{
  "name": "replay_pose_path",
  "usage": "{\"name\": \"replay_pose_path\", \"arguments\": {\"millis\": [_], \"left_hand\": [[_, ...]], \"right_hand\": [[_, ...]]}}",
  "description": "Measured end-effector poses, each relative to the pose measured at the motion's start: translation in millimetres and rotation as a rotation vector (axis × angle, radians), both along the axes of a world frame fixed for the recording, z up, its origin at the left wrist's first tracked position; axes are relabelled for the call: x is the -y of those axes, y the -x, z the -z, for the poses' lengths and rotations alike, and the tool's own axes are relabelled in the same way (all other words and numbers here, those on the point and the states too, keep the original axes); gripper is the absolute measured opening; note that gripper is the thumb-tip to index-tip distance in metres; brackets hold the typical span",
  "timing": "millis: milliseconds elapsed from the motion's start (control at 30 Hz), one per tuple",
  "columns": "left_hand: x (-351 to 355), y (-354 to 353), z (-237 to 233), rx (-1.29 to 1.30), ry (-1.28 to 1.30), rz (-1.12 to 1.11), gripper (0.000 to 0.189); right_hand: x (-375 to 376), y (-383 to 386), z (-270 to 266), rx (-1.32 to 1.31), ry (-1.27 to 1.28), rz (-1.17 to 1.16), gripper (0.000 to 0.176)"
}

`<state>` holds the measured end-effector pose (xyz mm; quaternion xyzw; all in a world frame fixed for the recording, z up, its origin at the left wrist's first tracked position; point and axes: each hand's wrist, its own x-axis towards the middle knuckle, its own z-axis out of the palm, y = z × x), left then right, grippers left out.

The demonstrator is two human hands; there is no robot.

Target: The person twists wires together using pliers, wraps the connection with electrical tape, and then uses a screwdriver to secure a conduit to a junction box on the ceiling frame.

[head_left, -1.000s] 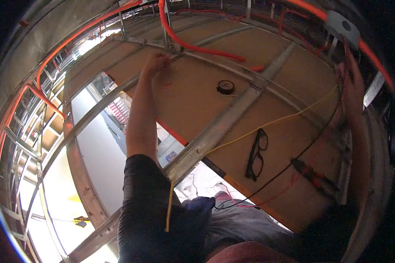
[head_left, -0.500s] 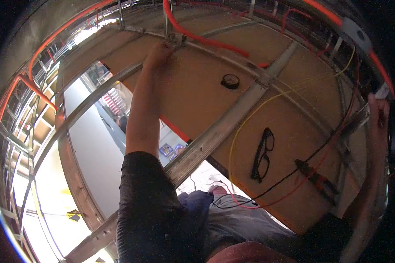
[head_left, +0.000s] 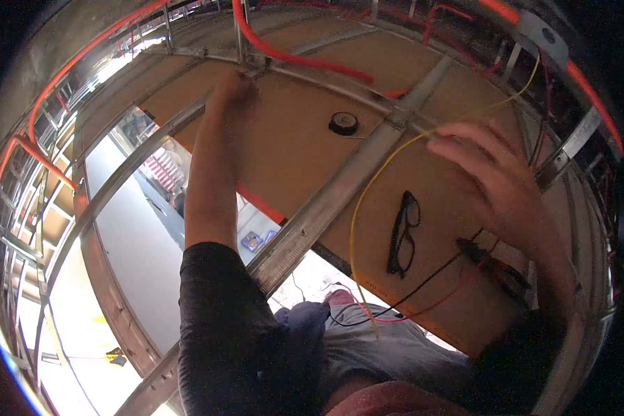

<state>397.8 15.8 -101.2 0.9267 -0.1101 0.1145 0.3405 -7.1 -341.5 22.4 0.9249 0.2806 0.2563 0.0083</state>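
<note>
My left hand [head_left: 236, 90] is at the far side of the brown board [head_left: 291, 132], beside a metal rail; its fingers are dark and smeared. Stretched out and blurred by motion, the fingers of my right hand [head_left: 489, 173] are apart over the right part of the board. Near them passes a yellow wire [head_left: 357, 215]. Below my right hand lie pliers [head_left: 503, 270] with dark and red handles. A black wire [head_left: 426, 281] and a red wire [head_left: 447, 292] cross by the pliers. Black-framed glasses [head_left: 403, 236] rest left of the pliers.
A dark roll of tape [head_left: 343, 123] sits on the board near the crossing metal channels [head_left: 326, 204]. Orange-red conduit [head_left: 305, 62] runs along the far side and overhead. An opening to a bright room below [head_left: 135, 229] is at the left.
My right hand has left the metal frame at the far right and moved left over the board. My left hand is still near the far rail. The view has shifted slightly.
</note>
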Motion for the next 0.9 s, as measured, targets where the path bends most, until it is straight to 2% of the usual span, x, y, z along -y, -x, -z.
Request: {"name": "replay_pose_path", "arguments": {"millis": [100, 233, 267, 400, 567, 600, 667, 800, 900], "left_hand": [[-7, -31, 14, 0.117, -0.107, 0.009, 0.034], [-12, -67, 31, 0.143, -0.097, 0.013, 0.034], [-13, -70, 32, 0.076, -0.069, 0.027, 0.034], [-6, -39, 21, -0.043, 0.084, -0.005, 0.033], [3, -37, 14, 0.030, -0.046, -0.097, 0.030], [5, -31, 11, 0.009, -0.071, -0.104, 0.030], [1, -48, 18, 0.001, -0.128, -0.068, 0.033], [0, -78, 35, -0.011, -0.179, -0.018, 0.039], [3, -72, 32, 0.000, -0.197, -0.054, 0.040]], "right_hand": [[-4, -20, -3, 0.043, 0.148, 0.003, 0.036], [-4, -49, 5, -0.023, 0.239, -0.095, 0.034], [-4, -54, 6, -0.043, 0.257, -0.115, 0.033], [-15, -71, 4, -0.173, 0.324, -0.106, 0.033], [-29, -102, 4, -0.277, 0.441, -0.066, 0.035], [-39, -108, 0, -0.275, 0.442, -0.065, 0.035], [-57, -122, -7, -0.539, 0.466, 0.139, 0.032], [-66, -152, -6, -0.565, 0.510, 0.103, 0.029], [-62, -171, -3, -0.613, 0.407, 0.051, 0.028]]}}
